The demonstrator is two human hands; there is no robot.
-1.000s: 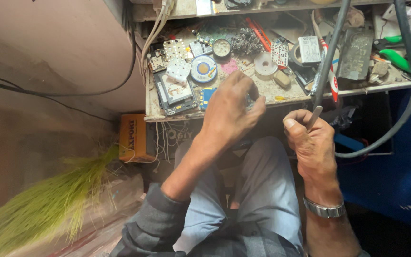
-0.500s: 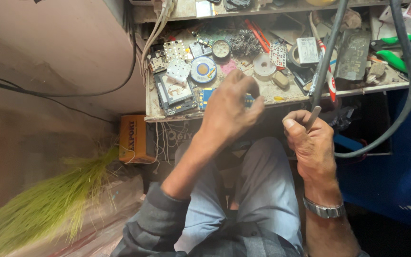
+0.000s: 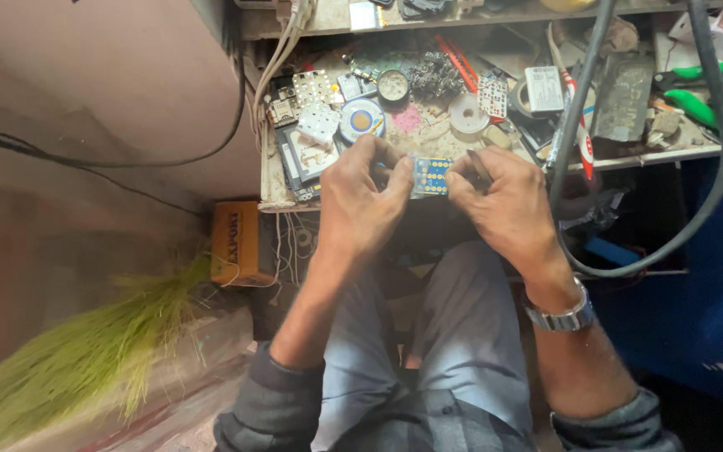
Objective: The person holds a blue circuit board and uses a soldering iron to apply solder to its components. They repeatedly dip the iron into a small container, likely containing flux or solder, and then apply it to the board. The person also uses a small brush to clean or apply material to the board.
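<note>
Blue flat circuit board [image 3: 431,176] | left hand [image 3: 361,201] pinching edge | right hand [image 3: 504,205] pinching opposite edge

The small blue circuit board [image 3: 431,176] is partly hidden behind both hands' fingers [image 3: 397,180]; the thin tool under the right fingers is barely visible.

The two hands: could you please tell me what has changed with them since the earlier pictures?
The right hand let go of the black cable and moved left to the small blue circuit board. The left hand drew back slightly, and both hands now hold the board between them at the bench edge. The clutter on the bench, the cable and the green broom stayed put.
</note>
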